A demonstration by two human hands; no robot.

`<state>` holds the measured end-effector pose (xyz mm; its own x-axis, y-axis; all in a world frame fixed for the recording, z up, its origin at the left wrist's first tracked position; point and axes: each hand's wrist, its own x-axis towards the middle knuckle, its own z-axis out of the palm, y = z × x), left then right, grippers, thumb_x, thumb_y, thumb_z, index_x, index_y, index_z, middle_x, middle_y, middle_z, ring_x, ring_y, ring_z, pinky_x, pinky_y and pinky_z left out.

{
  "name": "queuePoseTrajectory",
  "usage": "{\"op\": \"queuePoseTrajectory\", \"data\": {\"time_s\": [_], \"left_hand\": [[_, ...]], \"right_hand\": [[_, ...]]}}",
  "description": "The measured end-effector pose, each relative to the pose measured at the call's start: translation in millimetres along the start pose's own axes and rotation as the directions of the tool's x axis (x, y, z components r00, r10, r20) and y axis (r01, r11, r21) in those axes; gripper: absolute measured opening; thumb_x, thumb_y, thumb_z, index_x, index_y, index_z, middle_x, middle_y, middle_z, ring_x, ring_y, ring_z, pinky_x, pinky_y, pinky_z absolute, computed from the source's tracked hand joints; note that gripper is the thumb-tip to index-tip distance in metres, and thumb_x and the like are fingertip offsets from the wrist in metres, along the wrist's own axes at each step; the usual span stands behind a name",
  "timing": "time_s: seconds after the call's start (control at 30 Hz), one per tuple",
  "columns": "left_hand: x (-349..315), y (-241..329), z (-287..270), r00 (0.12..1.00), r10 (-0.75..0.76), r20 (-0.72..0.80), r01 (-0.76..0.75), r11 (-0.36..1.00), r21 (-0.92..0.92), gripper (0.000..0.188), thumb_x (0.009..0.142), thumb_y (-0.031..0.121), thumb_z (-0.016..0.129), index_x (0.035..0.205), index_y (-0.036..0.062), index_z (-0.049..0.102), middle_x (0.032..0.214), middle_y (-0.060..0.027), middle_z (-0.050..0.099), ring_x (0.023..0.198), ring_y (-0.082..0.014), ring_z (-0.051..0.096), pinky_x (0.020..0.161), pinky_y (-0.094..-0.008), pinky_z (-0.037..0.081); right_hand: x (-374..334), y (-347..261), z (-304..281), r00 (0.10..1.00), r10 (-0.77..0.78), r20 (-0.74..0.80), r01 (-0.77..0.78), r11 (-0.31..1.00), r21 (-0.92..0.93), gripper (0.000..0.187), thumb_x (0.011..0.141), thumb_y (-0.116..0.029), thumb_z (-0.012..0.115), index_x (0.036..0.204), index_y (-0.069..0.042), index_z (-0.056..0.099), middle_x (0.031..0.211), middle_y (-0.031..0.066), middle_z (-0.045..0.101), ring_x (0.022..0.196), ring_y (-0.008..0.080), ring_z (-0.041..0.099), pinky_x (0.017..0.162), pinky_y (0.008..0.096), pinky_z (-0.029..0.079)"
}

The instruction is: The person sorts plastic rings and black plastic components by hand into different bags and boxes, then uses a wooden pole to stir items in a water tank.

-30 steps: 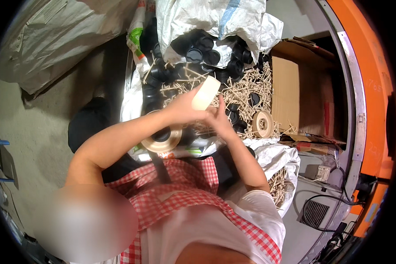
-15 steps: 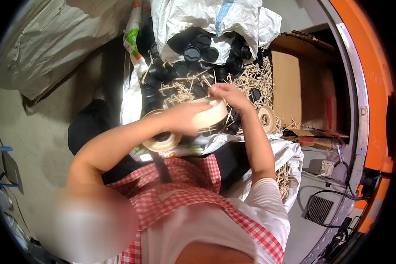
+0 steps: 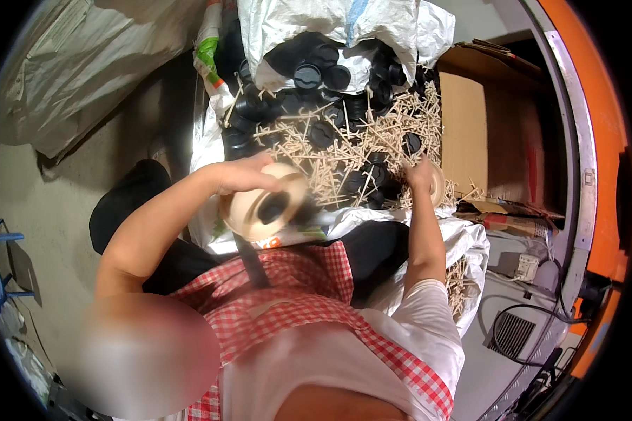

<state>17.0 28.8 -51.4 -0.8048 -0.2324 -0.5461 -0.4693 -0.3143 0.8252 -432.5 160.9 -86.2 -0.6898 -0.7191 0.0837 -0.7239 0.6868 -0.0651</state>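
At the left side of the heap my left hand [image 3: 246,175] grips a round beige plastic ring [image 3: 288,179], its thumb over the rim. The ring is tilted and a little blurred. It lies over or against the spot of another beige ring, and I cannot tell how the two overlap. At the right my right hand [image 3: 420,174] has its fingers closed at the edge of a second beige ring [image 3: 437,186]. Between the hands spread many small beige T-shaped sprue pieces [image 3: 330,161] and black round plastic caps [image 3: 321,135].
A white woven sack [image 3: 295,21] hangs over the heap's far side, with more black caps under it. An open cardboard box [image 3: 463,133] stands at the right, beside an orange metal frame [image 3: 600,140]. A grey machine [image 3: 484,302] with a cable is at lower right.
My left hand has carried its beige ring leftward and down. My right hand has left that ring and moved right, to the ring at the right edge of the heap.
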Motion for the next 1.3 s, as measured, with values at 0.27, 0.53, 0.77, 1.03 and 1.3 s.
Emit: {"op": "queuePoseTrajectory", "data": {"time_s": [0.27, 0.53, 0.77, 1.03, 1.3], "left_hand": [[1, -42, -2, 0.940, 0.119, -0.320, 0.180, 0.624, 0.761, 0.042, 0.081, 0.025, 0.057, 0.114, 0.0001, 0.053, 0.107, -0.0183, 0.055, 0.097, -0.0357, 0.055, 0.084, -0.0406, 0.045], [35, 14, 9, 0.870, 0.350, -0.346, -0.191, 0.888, 0.419, 0.048, 0.082, 0.025, 0.062, 0.121, 0.0013, 0.048, 0.122, -0.0137, 0.051, 0.109, -0.0228, 0.051, 0.091, -0.0326, 0.042], [53, 48, 27, 0.811, 0.395, -0.432, -0.585, 0.584, -0.563, 0.045, 0.082, 0.018, 0.063, 0.119, 0.0024, 0.044, 0.106, -0.0079, 0.057, 0.094, -0.0148, 0.057, 0.082, -0.0312, 0.047], [34, 47, -2, 0.682, 0.252, -0.686, -0.580, 0.757, -0.299, 0.059, 0.073, 0.018, 0.073, 0.122, 0.0028, 0.044, 0.109, -0.0082, 0.057, 0.098, -0.0157, 0.055, 0.084, -0.0303, 0.045], [25, 45, -3, 0.665, 0.315, -0.678, -0.529, 0.839, -0.130, 0.072, 0.068, 0.018, 0.076, 0.128, 0.0011, 0.041, 0.105, -0.0083, 0.058, 0.090, -0.0139, 0.056, 0.078, -0.0281, 0.047]], "right_hand": [[-38, 69, 32, 0.964, 0.099, 0.248, -0.060, 0.986, -0.159, 0.053, 0.074, -0.022, 0.066, 0.120, -0.005, 0.045, 0.107, 0.0209, 0.058, 0.095, 0.0369, 0.058, 0.083, 0.0407, 0.045], [-27, 17, 0, 0.971, 0.049, -0.233, 0.023, 0.954, 0.300, 0.033, 0.080, -0.020, 0.056, 0.107, 0.001, 0.055, 0.092, 0.0178, 0.062, 0.082, 0.0284, 0.060, 0.074, 0.0360, 0.046], [-112, -210, -73, 0.443, -0.868, -0.225, 0.863, 0.344, 0.370, 0.025, 0.088, -0.016, 0.056, 0.106, 0.001, 0.056, 0.089, 0.0101, 0.062, 0.079, 0.0163, 0.059, 0.069, 0.0282, 0.047], [-51, -217, 45, 0.726, -0.573, 0.379, 0.584, 0.806, 0.099, 0.031, 0.067, -0.033, 0.073, 0.073, -0.004, 0.063, 0.117, 0.0279, 0.051, 0.113, 0.0380, 0.047, 0.097, 0.0412, 0.037], [-91, -225, -4, 0.903, -0.254, 0.347, -0.099, 0.662, 0.743, 0.073, 0.066, -0.021, 0.076, 0.123, -0.003, 0.034, 0.112, 0.0176, 0.050, 0.091, 0.0160, 0.053, 0.079, 0.0278, 0.047]]}}
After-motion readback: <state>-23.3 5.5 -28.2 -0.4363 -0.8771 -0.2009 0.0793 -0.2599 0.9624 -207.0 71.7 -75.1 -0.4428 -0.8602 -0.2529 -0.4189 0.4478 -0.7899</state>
